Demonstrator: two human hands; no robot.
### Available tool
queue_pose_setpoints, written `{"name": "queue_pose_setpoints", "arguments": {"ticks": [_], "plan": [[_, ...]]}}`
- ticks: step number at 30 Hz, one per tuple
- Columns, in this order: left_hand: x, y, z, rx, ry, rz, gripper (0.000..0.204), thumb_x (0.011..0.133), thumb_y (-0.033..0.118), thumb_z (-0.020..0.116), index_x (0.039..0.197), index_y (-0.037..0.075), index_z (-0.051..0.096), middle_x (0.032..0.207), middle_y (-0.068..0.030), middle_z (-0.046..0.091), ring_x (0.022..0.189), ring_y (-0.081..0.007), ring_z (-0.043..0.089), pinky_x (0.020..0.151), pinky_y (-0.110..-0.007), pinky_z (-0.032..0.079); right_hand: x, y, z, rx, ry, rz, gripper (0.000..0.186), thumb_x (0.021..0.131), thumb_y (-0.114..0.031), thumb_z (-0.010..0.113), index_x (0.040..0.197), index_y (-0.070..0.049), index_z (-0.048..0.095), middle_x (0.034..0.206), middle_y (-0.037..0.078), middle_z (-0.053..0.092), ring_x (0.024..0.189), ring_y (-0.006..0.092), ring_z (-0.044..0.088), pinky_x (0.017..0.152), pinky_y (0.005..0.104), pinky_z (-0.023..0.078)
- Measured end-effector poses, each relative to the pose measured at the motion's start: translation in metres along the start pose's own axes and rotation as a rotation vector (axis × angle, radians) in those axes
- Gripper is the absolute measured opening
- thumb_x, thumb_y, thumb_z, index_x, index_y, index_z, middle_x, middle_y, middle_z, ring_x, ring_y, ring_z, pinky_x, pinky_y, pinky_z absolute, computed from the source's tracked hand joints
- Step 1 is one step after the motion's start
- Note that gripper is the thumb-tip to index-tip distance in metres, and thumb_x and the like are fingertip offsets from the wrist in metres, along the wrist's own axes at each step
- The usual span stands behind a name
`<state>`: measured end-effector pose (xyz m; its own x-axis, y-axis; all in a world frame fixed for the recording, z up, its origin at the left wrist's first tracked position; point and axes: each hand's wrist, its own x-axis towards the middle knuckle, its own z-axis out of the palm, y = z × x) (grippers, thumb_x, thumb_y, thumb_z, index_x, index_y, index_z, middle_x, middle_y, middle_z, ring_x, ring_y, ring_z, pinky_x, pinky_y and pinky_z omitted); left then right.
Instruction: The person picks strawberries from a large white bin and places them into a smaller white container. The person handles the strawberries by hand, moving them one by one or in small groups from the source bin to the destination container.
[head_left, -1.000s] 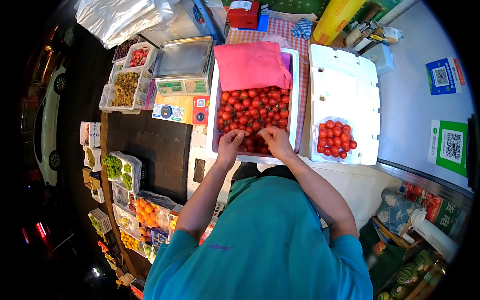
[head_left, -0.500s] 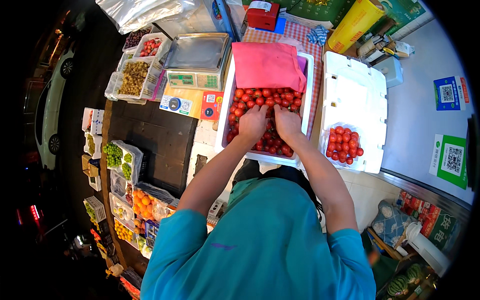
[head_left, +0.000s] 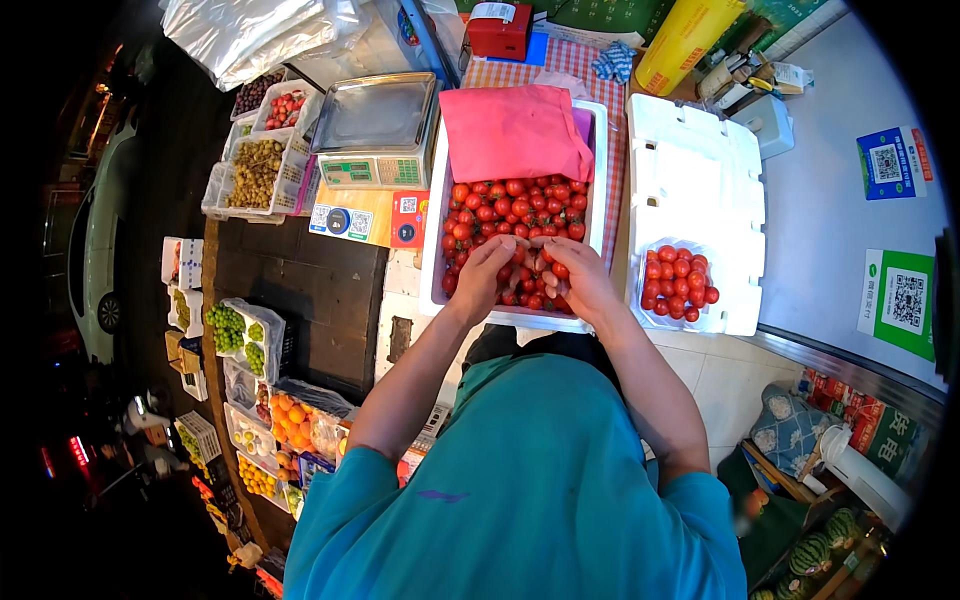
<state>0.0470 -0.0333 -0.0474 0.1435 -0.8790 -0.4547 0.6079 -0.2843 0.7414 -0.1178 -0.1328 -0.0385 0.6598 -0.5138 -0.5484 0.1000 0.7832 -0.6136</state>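
A white foam box [head_left: 437,255] full of red cherry tomatoes [head_left: 515,208] stands in front of me. A pink sheet [head_left: 515,130] covers its far part. Over the near half of the box, my left hand [head_left: 484,275] is closed, thumb and fingers pressed together; what it pinches is too small to make out. Close beside it, almost touching at the fingertips, my right hand [head_left: 582,284] curls round at least one cherry tomato [head_left: 559,270]. To the right, a clear plastic punnet [head_left: 648,312] of cherry tomatoes rests on a white foam lid [head_left: 695,195].
A scale [head_left: 375,130] with a metal pan stands left of the box, near payment cards [head_left: 345,222]. A yellow roll [head_left: 690,45] and a red device [head_left: 499,32] are at the back. Baskets of grapes [head_left: 256,172] and oranges [head_left: 291,420] line the left side.
Both hands have lifted out of the tomatoes and drawn back toward me, fingers now brought together with a tomato showing at the right hand. The whole view has shifted slightly.
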Motion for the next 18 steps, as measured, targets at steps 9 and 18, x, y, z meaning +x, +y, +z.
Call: {"name": "queue_pose_setpoints", "arguments": {"ticks": [9,18], "plan": [[-0.004,-0.015,-0.003,-0.073,-0.009,0.125,0.022,0.107,0.024,0.053,0.118,0.008,0.063,0.094,-0.0031,0.062,0.062,-0.0075,0.047,0.052,-0.022,0.037,-0.012,0.003,0.017,-0.933,0.168,-0.768,0.03,0.092,-0.01,0.072,0.121,-0.003,0.068,0.095,0.013,0.068,0.086,0.0287,0.067,0.08,0.0365,0.054],[-0.012,-0.003,-0.004,-0.22,0.007,-0.038,0.024,0.105,0.03,0.055,0.117,0.01,0.062,0.095,-0.0017,0.063,0.063,-0.0079,0.046,0.053,-0.022,0.033,-0.015,0.001,0.012,-0.95,0.175,-0.689,0.029,0.086,-0.003,0.073,0.115,-0.002,0.07,0.104,0.015,0.067,0.097,0.0294,0.067,0.088,0.0351,0.053]]}}
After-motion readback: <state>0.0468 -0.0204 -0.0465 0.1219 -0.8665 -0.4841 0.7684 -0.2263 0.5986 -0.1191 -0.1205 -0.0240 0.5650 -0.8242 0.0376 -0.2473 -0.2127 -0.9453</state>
